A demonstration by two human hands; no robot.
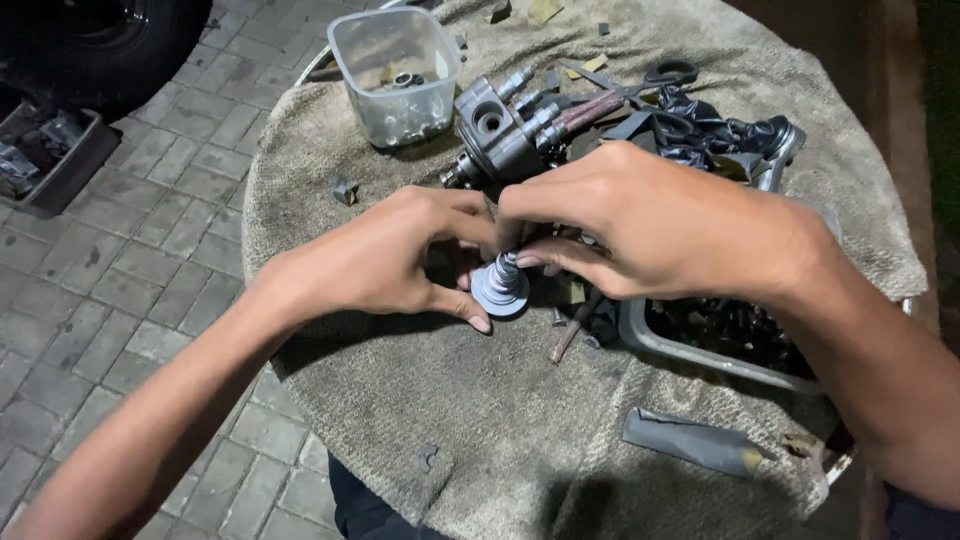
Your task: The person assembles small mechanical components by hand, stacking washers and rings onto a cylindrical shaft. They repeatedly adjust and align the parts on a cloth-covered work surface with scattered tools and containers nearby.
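Pinching the grey stepped fitting point(501, 284) between your left hand point(400, 262) and right hand point(640, 225), you're mid-assembly; the metal housing point(495, 135) beyond your fingers waits untouched.

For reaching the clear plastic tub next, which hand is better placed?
Probably the left hand. The clear plastic tub stands up and to the left of the small grey stepped part that both hands grip, whereas the right hand would have to cross over.
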